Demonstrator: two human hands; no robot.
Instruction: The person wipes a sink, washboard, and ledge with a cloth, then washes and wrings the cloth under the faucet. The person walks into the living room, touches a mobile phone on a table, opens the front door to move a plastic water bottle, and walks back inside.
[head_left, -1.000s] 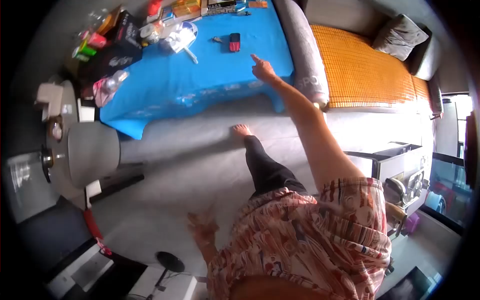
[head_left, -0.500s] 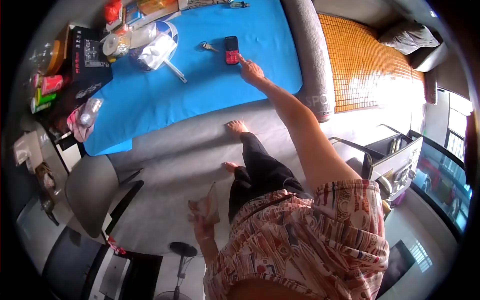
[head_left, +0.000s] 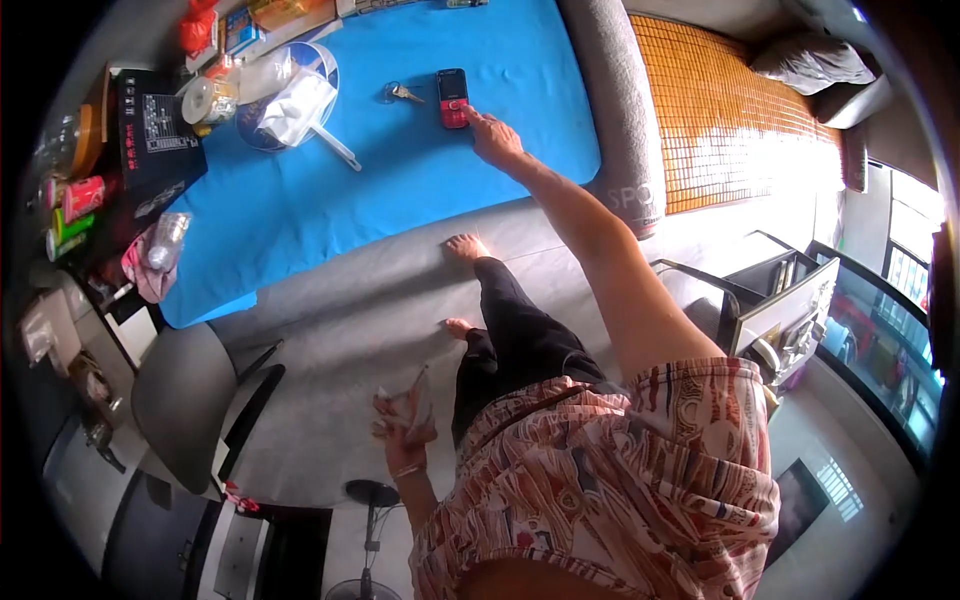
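Observation:
A red and black keypad phone (head_left: 453, 97) lies on the blue tablecloth (head_left: 400, 190). My right hand (head_left: 497, 140) reaches over the cloth, its index finger stretched out to the phone's lower right keypad edge; it holds nothing. Left of the phone is a bunch of keys (head_left: 405, 92). Low at my side, over the floor, my left hand (head_left: 403, 425) has its fingers around a thin pale sheet (head_left: 412, 398), whose material I cannot make out.
A round tray (head_left: 247, 122) bears white plastic and a white handle. Beside it are a tape roll (head_left: 208, 101) and a black box (head_left: 150, 125). A grey chair (head_left: 182, 400), a standing fan (head_left: 371, 493) and a trolley (head_left: 785, 310) stand around.
My right hand has moved left from the cloth's right part to the phone, with its index finger now there. The view has come closer to the table. My left hand still has the pale sheet.

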